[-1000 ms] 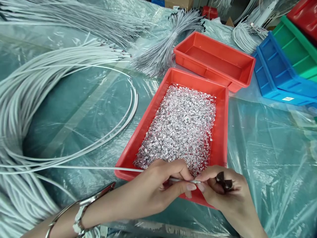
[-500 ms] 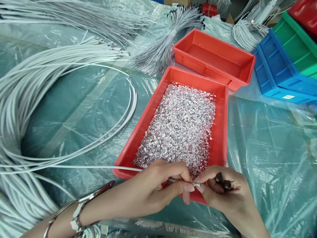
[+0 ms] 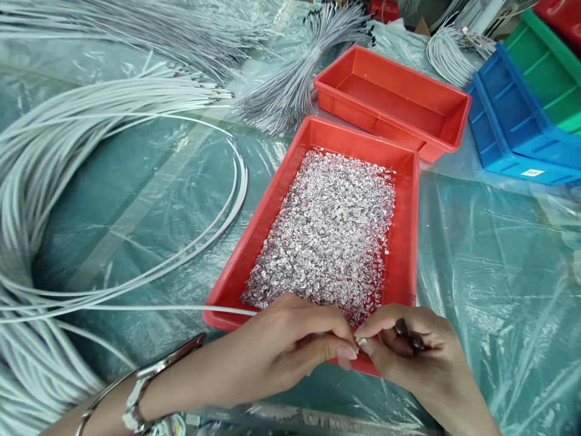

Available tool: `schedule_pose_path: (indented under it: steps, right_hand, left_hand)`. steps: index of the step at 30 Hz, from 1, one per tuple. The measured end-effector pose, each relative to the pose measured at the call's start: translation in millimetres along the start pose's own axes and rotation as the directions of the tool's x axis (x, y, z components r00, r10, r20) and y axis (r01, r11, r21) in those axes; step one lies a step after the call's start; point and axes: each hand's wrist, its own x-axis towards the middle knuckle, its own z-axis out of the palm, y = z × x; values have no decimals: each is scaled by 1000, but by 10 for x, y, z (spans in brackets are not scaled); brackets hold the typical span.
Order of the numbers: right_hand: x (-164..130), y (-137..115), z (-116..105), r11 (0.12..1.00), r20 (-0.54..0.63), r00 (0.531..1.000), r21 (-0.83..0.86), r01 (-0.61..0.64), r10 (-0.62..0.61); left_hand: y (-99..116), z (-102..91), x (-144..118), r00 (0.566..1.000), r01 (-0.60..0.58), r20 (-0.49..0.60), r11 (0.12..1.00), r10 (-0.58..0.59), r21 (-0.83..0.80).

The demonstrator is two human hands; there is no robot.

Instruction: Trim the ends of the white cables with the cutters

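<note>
Both hands (image 3: 358, 348) hide wire (image 3: 136, 307) tip

The left hand (image 3: 290, 351) and right hand (image 3: 408, 357) have closed together — the white wire (image 3: 136, 307) tip (visible before) now hidden

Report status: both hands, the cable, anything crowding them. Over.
Left hand pinching white cable end. Right hand pinching small silver piece at cable tip. Red tray of silver terminals directly behind hands.
</note>
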Motion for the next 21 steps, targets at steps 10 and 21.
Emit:
schedule_pose_path:
  steps: [10, 21]
  right_hand:
    - [-1, 72, -134, 988, -283, 958, -154, 1, -45]
    - [134, 215, -172, 956, -339, 930, -291, 38, -140]
  left_hand:
    - [-42, 39, -17, 1000, -7, 30, 999, 5, 52]
    - [80, 94, -117, 964, -77, -261, 993, 51, -93]
